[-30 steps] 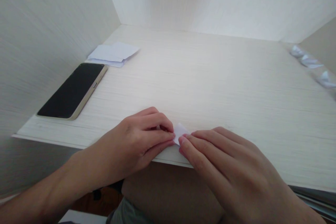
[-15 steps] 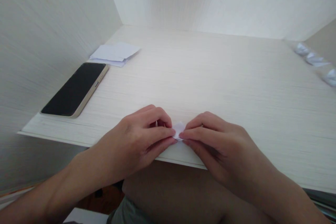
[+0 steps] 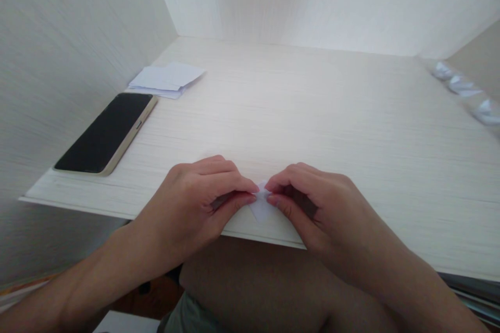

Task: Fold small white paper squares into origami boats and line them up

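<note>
- Along the far left, a pale side panel (image 3: 82, 26) with a faint wood grain rises from the white desk (image 3: 312, 109).
- Close to that panel lies a phone (image 3: 107, 132), flat, its dark screen facing up. It has a light-coloured case and sits at a slant, its near end close to the desk's front edge.
- Just beyond the phone's far end is a small stack of white sheets (image 3: 167, 78), loosely piled, their edges out of line with one another.
- Left of centre, the left hand (image 3: 199, 197) reaches in from the lower left over the desk's front edge. Its thumb and index finger are pinched together on the left side of a small white paper.
- At the middle, between the two hands, is that paper (image 3: 261, 211), close to the desk's front edge. One corner points toward the person; the fingers hide part of it, so its full shape cannot be told.
- Below the paper, under the desk edge, a bare leg (image 3: 253, 286) shows, with grey-green shorts (image 3: 195, 317) to its left.
- Right of centre, the right hand (image 3: 328, 208) mirrors the other, thumb and index finger clamped on the paper's right side. The fingertips of the two hands are near each other but apart.
- By the far right edge, three white folded papers (image 3: 463, 86) stand in a slanting row, blurred.
</note>
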Motion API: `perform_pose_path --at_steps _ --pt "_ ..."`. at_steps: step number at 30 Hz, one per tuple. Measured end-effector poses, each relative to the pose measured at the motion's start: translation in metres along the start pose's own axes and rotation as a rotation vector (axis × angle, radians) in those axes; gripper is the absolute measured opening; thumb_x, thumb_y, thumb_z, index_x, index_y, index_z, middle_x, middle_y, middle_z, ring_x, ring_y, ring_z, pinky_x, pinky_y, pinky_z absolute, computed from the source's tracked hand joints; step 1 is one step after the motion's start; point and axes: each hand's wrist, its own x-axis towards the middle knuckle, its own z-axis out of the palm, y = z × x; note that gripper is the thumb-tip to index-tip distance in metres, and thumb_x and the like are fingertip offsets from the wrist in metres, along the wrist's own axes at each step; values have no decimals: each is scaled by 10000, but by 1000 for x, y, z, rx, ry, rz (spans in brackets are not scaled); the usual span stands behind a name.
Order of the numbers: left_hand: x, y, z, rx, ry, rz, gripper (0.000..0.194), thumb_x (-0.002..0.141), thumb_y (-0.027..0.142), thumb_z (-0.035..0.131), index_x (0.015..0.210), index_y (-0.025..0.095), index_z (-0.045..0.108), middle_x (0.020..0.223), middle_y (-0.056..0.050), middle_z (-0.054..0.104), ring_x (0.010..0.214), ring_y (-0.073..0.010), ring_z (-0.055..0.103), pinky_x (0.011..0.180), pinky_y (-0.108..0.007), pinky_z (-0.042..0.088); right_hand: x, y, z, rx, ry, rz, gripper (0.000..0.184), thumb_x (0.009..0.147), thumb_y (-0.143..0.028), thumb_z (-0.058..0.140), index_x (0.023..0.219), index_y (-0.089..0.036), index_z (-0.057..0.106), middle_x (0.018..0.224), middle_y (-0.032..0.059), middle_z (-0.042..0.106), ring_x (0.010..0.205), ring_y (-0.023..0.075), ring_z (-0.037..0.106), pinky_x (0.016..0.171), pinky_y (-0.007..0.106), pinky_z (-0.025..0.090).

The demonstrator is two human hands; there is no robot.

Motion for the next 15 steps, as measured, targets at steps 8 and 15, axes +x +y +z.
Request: perform_pose_path --at_steps 8,15 --pt "2 5 -2 -102 -65 -122 103 928 170 689 954 238 763 872 24 755 805 -137 664 719 -246 496 -4 -8 3 17 -5 159 212 956 -93 589 845 -198 736 916 58 688 871 213 629 780 365 484" --pt "5 5 -1 -83 -163 -123 150 958 150 621 841 211 692 861 10 668 853 -155 598 749 -281 461 -6 -10 2 31 -18 178 209 940 -72 596 837 -195 730 951 52 667 908 218 608 849 397 451"
